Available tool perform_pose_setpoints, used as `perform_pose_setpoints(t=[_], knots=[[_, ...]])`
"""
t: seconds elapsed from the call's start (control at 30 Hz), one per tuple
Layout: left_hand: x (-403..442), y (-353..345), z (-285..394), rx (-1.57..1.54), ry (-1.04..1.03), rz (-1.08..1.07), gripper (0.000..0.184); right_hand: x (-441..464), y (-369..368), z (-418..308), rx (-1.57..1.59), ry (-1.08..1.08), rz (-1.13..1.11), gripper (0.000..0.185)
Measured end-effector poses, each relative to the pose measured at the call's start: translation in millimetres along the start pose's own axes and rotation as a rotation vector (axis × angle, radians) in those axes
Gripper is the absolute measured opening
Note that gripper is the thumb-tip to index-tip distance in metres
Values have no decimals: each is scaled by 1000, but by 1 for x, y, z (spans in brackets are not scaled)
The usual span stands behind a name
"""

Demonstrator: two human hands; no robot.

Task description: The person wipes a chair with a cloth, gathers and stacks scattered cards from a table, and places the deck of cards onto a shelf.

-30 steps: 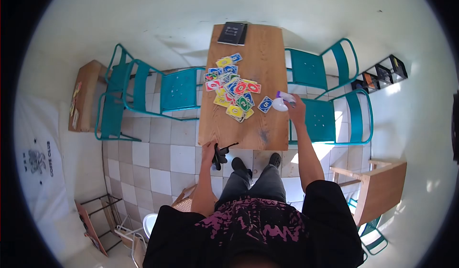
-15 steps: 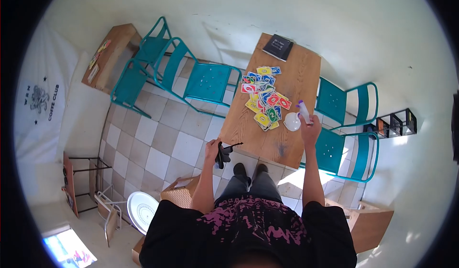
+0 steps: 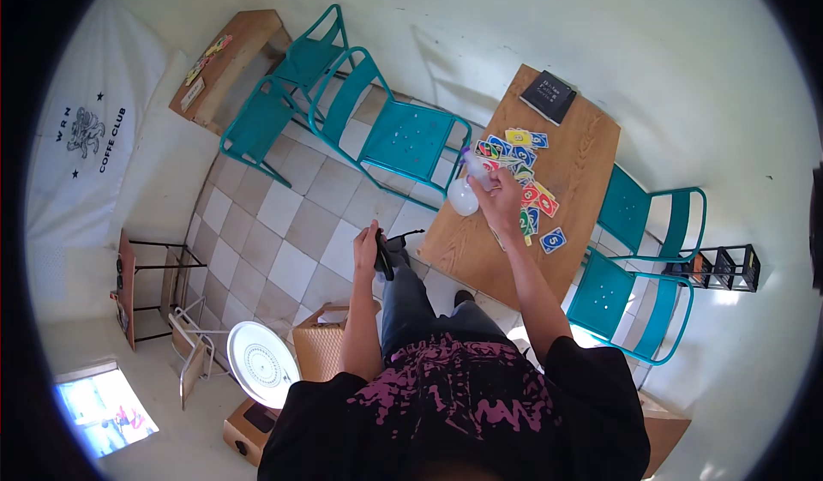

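Note:
My right hand (image 3: 504, 202) is closed around a clear bottle with a purple top (image 3: 477, 169), over the left side of the wooden table (image 3: 467, 262). A round white object (image 3: 463, 196) hangs or sits just below the bottle; whether they are joined is unclear. Many colourful number cards (image 3: 523, 157) lie scattered beside and partly behind this hand, and a blue card (image 3: 553, 240) lies apart. My left hand (image 3: 366, 245) grips a black item with a strap (image 3: 384, 256), off the table's near left corner, above my leg.
A black book (image 3: 549, 97) lies at the table's far end. Teal chairs (image 3: 407, 138) stand left of the table, with more teal chairs (image 3: 621, 211) on the right. A round white stool (image 3: 261, 363) and a woven seat (image 3: 319, 350) are at the lower left.
The view has turned, and the table now sits tilted further right. My right hand has moved left across the table with the bottle and round white object. My left hand still holds the black item.

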State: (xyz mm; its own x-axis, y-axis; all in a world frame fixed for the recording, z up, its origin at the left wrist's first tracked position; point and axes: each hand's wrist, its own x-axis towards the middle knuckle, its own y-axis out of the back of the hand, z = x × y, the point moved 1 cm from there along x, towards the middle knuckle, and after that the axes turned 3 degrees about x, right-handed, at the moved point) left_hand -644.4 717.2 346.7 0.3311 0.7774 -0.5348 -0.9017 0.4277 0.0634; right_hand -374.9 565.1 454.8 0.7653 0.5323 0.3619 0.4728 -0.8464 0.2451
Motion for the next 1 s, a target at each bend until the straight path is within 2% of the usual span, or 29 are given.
perform_pose_setpoints(t=[0.13, 0.23, 0.33, 0.4, 0.47, 0.57, 0.7, 0.83, 1.0], knots=[[63, 9, 16, 66, -18, -6, 33, 17, -63, 26, -143, -27, -63, 30], [129, 12, 23, 109, -24, -45, 34, 31, -113, 51, -95, -112, -20, 31], [187, 9, 33, 129, 11, -89, 40, 44, -156, 76, -130, -226, 19, 30], [222, 10, 45, 294, 4, -127, 47, 52, -186, 98, -200, -341, 10, 29], [266, 7, 52, 380, -7, -157, 51, 63, -213, 124, -261, -357, 18, 28], [327, 0, 38, 584, -195, -233, 48, 72, -241, 166, -379, -401, 11, 28], [398, -19, 20, 701, -228, -378, 37, 88, -272, 213, -406, -381, 8, 24], [438, -45, 20, 560, -311, -521, 27, 97, -291, 234, -468, -436, 53, 23], [479, -75, 19, 613, -304, -601, 26, 100, -300, 257, -490, -454, 60, 25]])
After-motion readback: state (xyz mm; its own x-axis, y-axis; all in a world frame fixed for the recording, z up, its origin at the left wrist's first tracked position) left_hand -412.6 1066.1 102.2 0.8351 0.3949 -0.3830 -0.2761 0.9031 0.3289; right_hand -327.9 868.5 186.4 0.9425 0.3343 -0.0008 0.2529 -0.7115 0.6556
